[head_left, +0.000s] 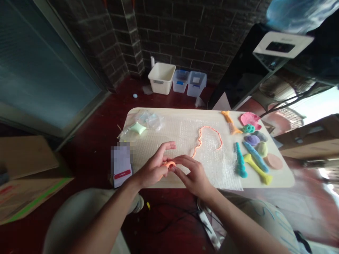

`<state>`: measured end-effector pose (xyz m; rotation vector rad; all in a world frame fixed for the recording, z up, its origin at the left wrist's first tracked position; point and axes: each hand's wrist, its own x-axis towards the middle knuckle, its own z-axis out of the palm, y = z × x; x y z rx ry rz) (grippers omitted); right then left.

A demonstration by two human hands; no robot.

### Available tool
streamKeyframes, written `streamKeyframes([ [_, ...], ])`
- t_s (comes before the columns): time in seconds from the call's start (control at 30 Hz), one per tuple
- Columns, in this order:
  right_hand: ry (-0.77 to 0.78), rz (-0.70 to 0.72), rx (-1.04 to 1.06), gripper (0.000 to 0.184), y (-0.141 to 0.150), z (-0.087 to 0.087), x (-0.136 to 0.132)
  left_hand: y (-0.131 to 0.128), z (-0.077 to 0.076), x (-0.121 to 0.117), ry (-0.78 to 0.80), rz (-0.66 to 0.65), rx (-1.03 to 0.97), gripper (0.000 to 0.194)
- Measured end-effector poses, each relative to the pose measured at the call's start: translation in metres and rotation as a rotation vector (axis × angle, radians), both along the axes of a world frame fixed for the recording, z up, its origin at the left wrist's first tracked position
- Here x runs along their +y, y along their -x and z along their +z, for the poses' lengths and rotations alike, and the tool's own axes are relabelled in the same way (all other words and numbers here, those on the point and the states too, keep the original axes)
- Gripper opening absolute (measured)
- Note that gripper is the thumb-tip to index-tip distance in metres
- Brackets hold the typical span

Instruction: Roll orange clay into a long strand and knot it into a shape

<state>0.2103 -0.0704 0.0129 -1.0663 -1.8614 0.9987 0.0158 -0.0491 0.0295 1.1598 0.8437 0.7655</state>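
Observation:
An orange piece of modelling clay point(169, 164), bent into a curve, is held between both hands above the front of the table. My left hand point(155, 165) grips it with thumb and lower fingers, while its upper fingers stretch out. The fingers of my right hand point(194, 174) pinch the same piece from the other side. A thin, wavy orange clay strand point(200, 139) lies on the bubble wrap point(182, 130) and reaches to just behind my right fingers. Whether it joins the held piece is hidden.
Clay shapes lie at the table's right: a yellow bone shape point(256, 168), a teal twisted strip point(240, 160), a pink piece point(250, 120) and others. Pale green clay point(138, 128) and clear plastic bags point(153, 120) lie at the left. Storage bins point(162, 78) stand by the wall.

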Motion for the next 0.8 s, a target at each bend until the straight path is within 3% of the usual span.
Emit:
streamKeyframes([
  [0.1, 0.010, -0.029, 0.049, 0.015, -0.005, -0.004, 0.006, 0.000, -0.010, 0.000, -0.004, -0.008, 0.085, 0.069],
  [0.2, 0.040, -0.051, 0.083, 0.015, -0.011, -0.004, 0.008, 0.001, -0.014, 0.006, 0.008, -0.030, 0.126, 0.049],
  [0.37, 0.197, -0.123, 0.191, 0.020, -0.019, -0.011, 0.008, -0.002, -0.016, 0.016, -0.018, 0.031, 0.144, 0.029],
  [0.53, 0.349, -0.127, 0.327, 0.030, -0.018, -0.016, 0.005, -0.002, -0.015, 0.015, -0.095, 0.080, 0.176, 0.025],
  [0.63, 0.291, -0.136, 0.244, 0.022, -0.016, -0.015, 0.003, 0.001, -0.015, 0.013, -0.123, 0.113, 0.167, 0.024],
  [0.8, 0.068, -0.153, 0.053, 0.018, -0.015, -0.012, 0.001, 0.008, -0.017, 0.009, -0.182, 0.122, 0.187, 0.026],
])
